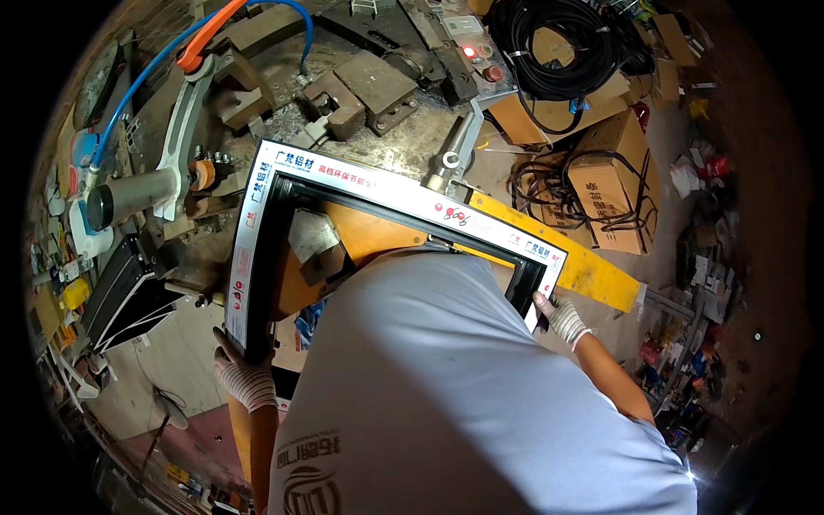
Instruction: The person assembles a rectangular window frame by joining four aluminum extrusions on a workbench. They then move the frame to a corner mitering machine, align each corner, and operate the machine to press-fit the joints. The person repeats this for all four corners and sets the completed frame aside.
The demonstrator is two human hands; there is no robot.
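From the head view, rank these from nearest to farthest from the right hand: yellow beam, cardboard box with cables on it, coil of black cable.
1. Yellow beam: just beside the right hand, up and to its right.
2. Cardboard box with cables on it: farther up, on the right.
3. Coil of black cable: at the top of the view.

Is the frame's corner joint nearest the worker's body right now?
No: the frame's joined corner points away toward the machine bed, while the left hand and right hand grip its near ends.
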